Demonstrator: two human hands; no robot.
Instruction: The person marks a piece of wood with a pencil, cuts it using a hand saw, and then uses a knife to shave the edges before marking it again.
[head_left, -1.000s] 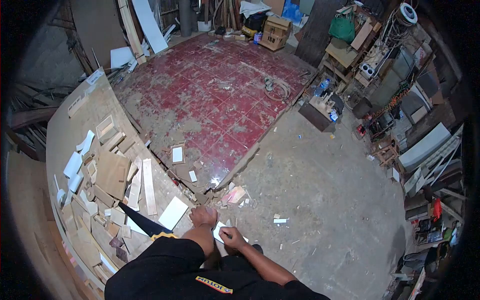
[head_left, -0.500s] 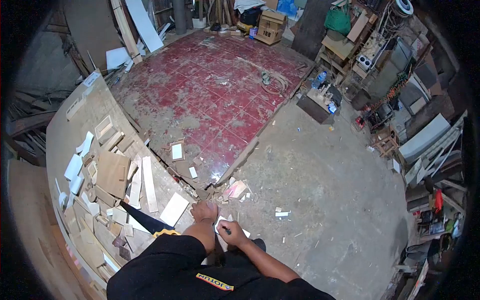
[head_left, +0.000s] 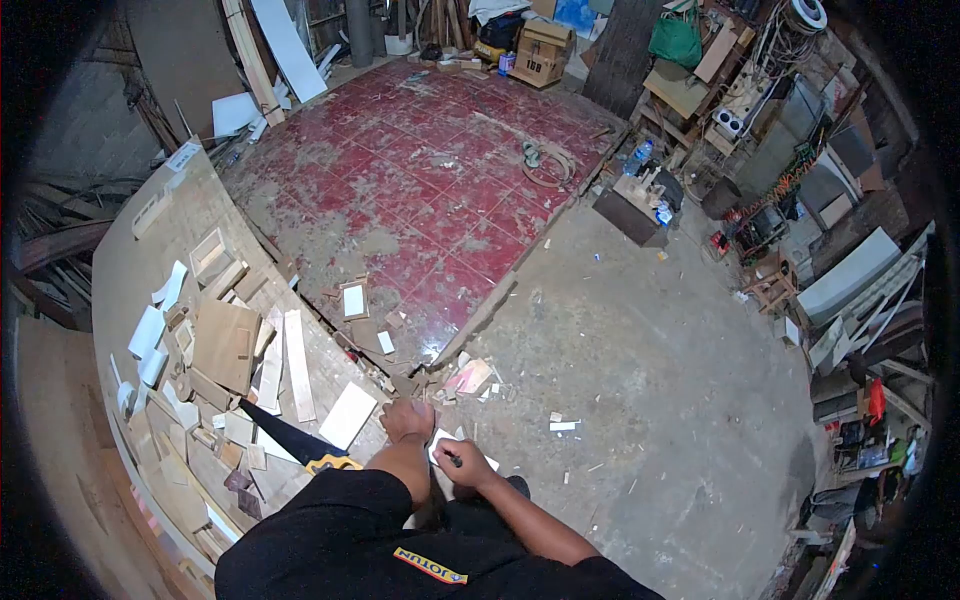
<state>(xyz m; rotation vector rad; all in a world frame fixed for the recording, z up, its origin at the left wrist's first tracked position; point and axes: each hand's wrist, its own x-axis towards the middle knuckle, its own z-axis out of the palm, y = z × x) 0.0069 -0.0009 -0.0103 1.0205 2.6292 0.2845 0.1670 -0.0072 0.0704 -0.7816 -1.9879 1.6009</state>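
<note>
My right hand (head_left: 463,464) is closed around a dark pen (head_left: 454,459), held over a small white board (head_left: 437,440). That board shows on both sides of the hand, and the pen's tip is hard to see. My left hand (head_left: 408,421) is at the bench's near corner, beside the white board, its fingers curled downward. What those fingers grip is hidden. Left of it lies a white rectangular panel (head_left: 348,416). A handsaw (head_left: 285,433) with a yellow handle rests on the bench near my left forearm.
The wooden bench (head_left: 130,275) carries several wood offcuts, a brown panel (head_left: 224,345) and curled white pieces (head_left: 147,332). Scraps litter the concrete floor (head_left: 640,400) and the red tiles (head_left: 400,190). A dark box (head_left: 625,218) stands on the floor; clutter lines the right wall.
The pen and my right hand have shifted very slightly over the white board. My left hand stays in nearly the same place.
</note>
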